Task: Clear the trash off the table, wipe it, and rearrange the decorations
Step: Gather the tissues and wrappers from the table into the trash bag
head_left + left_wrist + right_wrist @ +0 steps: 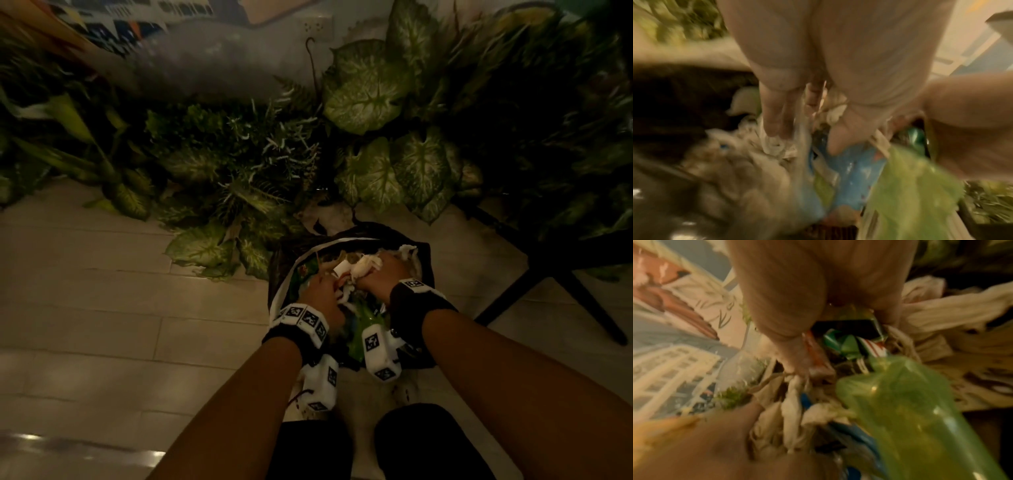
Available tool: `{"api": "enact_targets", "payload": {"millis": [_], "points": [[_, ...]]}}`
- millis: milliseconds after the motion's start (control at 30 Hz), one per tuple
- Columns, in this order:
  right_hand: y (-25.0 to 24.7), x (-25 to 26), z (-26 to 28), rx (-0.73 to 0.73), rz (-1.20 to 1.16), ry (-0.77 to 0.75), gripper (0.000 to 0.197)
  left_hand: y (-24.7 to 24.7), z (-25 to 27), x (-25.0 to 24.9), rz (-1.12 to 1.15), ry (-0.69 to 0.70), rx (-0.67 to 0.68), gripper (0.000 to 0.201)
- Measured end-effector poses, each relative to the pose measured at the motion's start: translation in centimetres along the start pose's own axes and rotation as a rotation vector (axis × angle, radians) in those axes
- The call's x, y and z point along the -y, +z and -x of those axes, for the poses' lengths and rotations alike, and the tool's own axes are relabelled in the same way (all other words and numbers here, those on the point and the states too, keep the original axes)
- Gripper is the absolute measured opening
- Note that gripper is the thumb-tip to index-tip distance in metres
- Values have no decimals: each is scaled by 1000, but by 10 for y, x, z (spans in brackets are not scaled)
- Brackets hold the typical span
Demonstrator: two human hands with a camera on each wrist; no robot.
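Note:
A trash bin (281,274) lined with a black bag (422,255) stands on the floor, full of crumpled tissues, wrappers and a green plastic bottle (361,320). Both hands are inside its mouth. My left hand (325,289) reaches down with fairly straight fingers (774,123) that press on a crumpled tissue (774,146), beside a blue wrapper (855,170). My right hand (378,272) grips a wad of white tissue (364,265). In the right wrist view the green bottle (910,410) lies just below the hand, among tissues (789,405). Both wrist views are blurred.
Large leafy plants (370,92) crowd round the bin at the back and on both sides. A black chair or table leg (548,274) stands to the right. Pale floor tiles (102,291) stretch to the left. My knees (411,442) are just behind the bin.

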State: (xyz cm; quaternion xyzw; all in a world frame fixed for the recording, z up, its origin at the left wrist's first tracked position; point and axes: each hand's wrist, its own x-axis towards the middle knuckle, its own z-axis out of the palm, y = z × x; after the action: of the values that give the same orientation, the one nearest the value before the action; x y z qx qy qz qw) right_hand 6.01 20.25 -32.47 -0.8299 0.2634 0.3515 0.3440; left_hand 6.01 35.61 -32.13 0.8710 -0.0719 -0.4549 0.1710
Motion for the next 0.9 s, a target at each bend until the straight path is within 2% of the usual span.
{"api": "enact_targets", "payload": {"millis": [33, 100, 233, 300, 400, 533, 633, 800, 900], "points": [[-5, 1, 11, 3, -36, 11, 23, -5, 8, 1, 6, -3, -5, 72], [-14, -3, 24, -14, -120, 34, 62, -12, 22, 5, 27, 3, -40, 81], [-33, 5, 66, -45, -303, 14, 83, -17, 47, 5, 18, -8, -80, 83], [-36, 1, 74, -33, -356, 27, 84, -17, 56, 5, 8, -45, -52, 86], [-39, -5, 83, -16, -384, 5, 78, -20, 67, 3, 17, -48, -99, 87], [-45, -10, 99, 38, -327, -3, 80, -32, 84, -6, 51, -86, -115, 86], [-48, -15, 106, 66, -296, 52, 80, -40, 91, -13, 42, -102, -161, 90], [-54, -22, 115, 75, -263, 81, 86, -54, 110, -27, 105, -94, -247, 80], [-66, -21, 130, 46, -291, 75, 75, -63, 129, -37, 145, -61, -319, 67]]}}
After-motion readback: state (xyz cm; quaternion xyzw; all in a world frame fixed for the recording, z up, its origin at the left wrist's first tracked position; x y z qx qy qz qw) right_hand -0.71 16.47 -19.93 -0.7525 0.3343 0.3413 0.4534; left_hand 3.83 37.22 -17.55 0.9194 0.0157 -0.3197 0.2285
